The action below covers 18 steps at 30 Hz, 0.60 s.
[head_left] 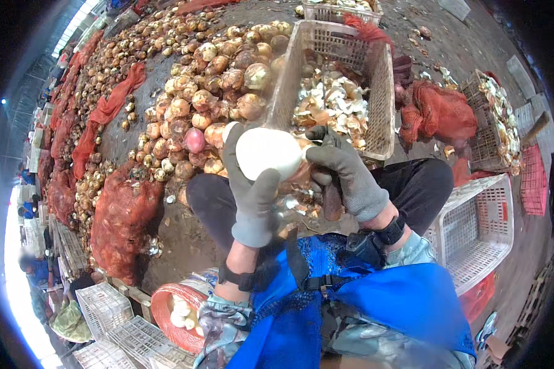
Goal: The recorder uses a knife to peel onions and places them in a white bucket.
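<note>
A white peeled onion (268, 153) is held in my left hand (254, 193), which wears a grey work glove, its fingers and thumb around the onion's left side and bottom. My right hand (346, 177), gloved alike, is at the onion's right end with its fingers curled; a brown handle (332, 202) shows below its fingers, and whatever blade it has cannot be made out. Beyond my hands stands a plastic crate (388, 110) with onion skins (334, 104) in it. Unpeeled onions (203, 100) are heaped to its left, one of them reddish-purple (194, 140).
A full red mesh sack (122, 221) stands at the left. Near my left elbow is a red-rimmed bag (166, 295) with peeled onions (183, 313). A white crate (478, 230) lies at the right, with a red mesh bundle (436, 110) beyond. People in blue are at the far left.
</note>
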### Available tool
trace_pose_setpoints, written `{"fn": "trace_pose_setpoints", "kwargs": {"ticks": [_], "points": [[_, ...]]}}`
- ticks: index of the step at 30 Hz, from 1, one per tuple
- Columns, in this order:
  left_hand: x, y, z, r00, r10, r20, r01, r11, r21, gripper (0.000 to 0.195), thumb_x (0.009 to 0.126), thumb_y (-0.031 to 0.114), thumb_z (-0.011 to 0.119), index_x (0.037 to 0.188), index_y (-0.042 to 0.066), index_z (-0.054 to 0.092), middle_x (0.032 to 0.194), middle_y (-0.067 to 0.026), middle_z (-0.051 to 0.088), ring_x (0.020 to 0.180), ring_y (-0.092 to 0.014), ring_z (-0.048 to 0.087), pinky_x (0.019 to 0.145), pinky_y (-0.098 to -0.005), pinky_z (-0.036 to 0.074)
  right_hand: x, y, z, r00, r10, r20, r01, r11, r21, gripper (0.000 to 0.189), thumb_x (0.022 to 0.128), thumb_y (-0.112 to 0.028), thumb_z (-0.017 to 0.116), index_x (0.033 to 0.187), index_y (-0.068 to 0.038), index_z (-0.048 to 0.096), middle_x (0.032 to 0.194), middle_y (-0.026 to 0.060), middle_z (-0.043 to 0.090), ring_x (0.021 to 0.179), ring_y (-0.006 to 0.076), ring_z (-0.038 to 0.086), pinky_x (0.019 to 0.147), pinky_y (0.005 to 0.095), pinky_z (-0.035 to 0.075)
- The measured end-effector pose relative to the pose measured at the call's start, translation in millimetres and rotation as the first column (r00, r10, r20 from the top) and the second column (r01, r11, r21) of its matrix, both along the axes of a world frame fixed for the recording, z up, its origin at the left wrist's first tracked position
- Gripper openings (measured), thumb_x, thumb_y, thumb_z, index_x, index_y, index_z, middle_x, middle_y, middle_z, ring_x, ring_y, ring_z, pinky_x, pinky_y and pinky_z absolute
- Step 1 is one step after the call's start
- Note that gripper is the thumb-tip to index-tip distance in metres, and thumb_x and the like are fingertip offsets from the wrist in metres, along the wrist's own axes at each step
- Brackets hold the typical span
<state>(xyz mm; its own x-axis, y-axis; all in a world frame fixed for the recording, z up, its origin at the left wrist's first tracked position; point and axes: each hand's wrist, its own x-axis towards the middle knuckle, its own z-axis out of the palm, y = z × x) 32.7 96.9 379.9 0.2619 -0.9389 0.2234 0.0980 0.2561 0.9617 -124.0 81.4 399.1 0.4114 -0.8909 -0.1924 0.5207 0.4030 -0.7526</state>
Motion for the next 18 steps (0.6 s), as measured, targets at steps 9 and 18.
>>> {"fn": "trace_pose_setpoints", "kwargs": {"ticks": [9,18], "points": [[-6,7,-9,0.828,-0.038,-0.559,0.129,0.984,0.125,0.071,0.074,0.036,0.068,0.129,0.006,0.034,0.119,-0.0113,0.048,0.11,-0.024,0.05,0.093,-0.0369,0.043,7,10,13,0.992,0.032,0.122,-0.037,0.999,0.037,0.022,0.081,-0.009,0.06,0.099,-0.008,0.048,0.066,-0.0061,0.044,0.05,0.0023,0.04,0.045,0.0178,0.033],[18,0,-14,0.434,-0.119,-0.893,0.315,0.949,0.027,0.073,0.079,0.061,0.053,0.132,0.013,0.039,0.128,-0.0125,0.047,0.114,-0.03,0.048,0.094,-0.0482,0.042,-83,-59,-64,0.559,-0.411,-0.721,0.04,0.881,-0.471,0.053,0.075,-0.021,0.067,0.118,-0.001,0.043,0.08,0.0048,0.056,0.067,0.0132,0.053,0.057,0.0261,0.043]]}}
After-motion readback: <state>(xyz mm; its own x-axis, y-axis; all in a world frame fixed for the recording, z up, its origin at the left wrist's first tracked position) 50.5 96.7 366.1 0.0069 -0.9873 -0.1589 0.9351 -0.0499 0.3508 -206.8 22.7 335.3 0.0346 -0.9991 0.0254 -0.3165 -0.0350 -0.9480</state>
